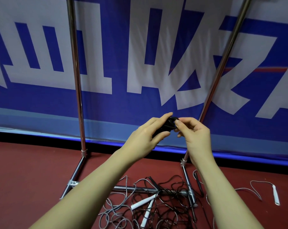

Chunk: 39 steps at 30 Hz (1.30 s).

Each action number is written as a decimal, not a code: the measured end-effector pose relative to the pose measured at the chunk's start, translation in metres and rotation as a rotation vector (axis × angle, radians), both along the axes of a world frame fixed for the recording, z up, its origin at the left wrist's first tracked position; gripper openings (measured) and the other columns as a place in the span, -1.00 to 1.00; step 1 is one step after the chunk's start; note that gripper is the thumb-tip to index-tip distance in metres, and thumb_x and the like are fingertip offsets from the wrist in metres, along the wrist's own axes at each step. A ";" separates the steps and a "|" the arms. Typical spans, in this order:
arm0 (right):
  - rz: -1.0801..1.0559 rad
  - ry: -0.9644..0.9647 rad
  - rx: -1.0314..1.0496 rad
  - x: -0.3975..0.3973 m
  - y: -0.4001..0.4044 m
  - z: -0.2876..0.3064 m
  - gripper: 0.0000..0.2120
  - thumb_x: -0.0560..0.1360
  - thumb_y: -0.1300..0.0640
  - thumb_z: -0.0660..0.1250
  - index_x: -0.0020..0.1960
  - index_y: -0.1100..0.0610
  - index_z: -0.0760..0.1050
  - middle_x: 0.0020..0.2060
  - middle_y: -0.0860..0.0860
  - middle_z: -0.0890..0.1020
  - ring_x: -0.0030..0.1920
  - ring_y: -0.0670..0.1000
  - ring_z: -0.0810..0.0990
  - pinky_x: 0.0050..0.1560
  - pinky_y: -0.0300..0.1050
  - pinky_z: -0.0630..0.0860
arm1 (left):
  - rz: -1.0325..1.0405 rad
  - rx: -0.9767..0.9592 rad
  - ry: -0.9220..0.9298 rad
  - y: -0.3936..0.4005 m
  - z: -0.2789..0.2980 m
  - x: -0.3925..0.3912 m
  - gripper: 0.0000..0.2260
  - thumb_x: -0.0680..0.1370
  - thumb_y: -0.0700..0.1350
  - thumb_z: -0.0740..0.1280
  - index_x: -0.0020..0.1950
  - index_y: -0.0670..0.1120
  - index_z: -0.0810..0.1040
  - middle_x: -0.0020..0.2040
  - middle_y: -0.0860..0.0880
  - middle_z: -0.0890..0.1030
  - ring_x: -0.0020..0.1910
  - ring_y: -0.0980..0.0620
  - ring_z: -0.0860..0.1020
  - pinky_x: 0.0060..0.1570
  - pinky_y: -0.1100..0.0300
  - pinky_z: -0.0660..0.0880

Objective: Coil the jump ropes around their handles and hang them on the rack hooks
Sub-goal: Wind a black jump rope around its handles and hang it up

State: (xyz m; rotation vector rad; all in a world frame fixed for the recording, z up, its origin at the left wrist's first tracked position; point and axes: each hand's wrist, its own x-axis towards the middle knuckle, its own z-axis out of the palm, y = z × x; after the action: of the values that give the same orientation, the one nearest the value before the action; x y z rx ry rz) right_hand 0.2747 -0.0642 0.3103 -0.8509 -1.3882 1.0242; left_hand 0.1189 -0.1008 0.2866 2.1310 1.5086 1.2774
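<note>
Rack top is cut off by the frame edge, so no hooks visible; only the two chrome uprights, left [75, 76] and right [222, 63], plus the base bar [136, 189] on the red floor [24, 171]. Black jump rope bundle [166, 127] is mostly hidden between both hands, raised in front of the blue banner [107, 104]; can't make out its handles or how much is wound. Left hand [146, 138] has fingers curled round the bundle, thumb on the near side. Right hand [196, 138] pinches the bundle's right end with thumb and forefinger, other fingers tucked in. No containers here; the rest sits loose on the floor: a tangled pile of black and grey cords [156, 204] over and near the base bar, with white handles [143, 202] in it. Which cord goes to which handle is unreadable. Another white handle [276, 196] with grey cord lies apart on the far right. Black handle [198, 184] just right of the right-hand base leg, partly behind the forearm.
</note>
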 end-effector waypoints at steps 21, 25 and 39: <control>0.135 0.078 0.001 -0.001 -0.004 -0.001 -0.84 0.52 0.39 0.29 -0.07 0.17 0.58 -0.33 0.07 0.65 -0.29 0.04 0.65 -0.21 -0.21 0.59 | 0.159 0.318 -0.139 0.002 -0.006 0.002 -0.73 0.57 0.10 0.22 0.27 0.20 0.46 0.26 0.23 0.49 -0.22 0.29 0.57 -0.25 0.04 0.59; 0.133 0.098 0.059 0.000 -0.001 0.000 -0.76 0.48 0.43 0.33 -0.13 0.13 0.65 -0.23 -0.03 0.64 -0.23 -0.04 0.63 -0.25 -0.25 0.55 | 0.036 0.148 -0.330 0.001 -0.001 0.001 -0.84 0.56 -0.08 0.35 0.13 0.03 0.61 0.08 0.23 0.58 -0.18 0.18 0.61 -0.19 0.23 0.56; 0.224 0.250 -0.117 0.002 0.005 -0.003 -0.84 0.48 0.41 0.29 -0.07 0.23 0.60 -0.25 0.03 0.69 -0.29 -0.06 0.60 -0.22 -0.28 0.54 | -0.057 0.044 -0.311 -0.007 0.009 0.004 -0.81 0.58 -0.11 0.30 0.07 0.19 0.55 0.06 0.18 0.58 -0.11 0.21 0.60 -0.12 0.20 0.56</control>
State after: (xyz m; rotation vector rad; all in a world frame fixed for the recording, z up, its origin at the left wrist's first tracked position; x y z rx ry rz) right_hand 0.2765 -0.0588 0.3072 -0.6354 -1.2374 1.3469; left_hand 0.1224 -0.1075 0.2959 1.8767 1.2937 1.5481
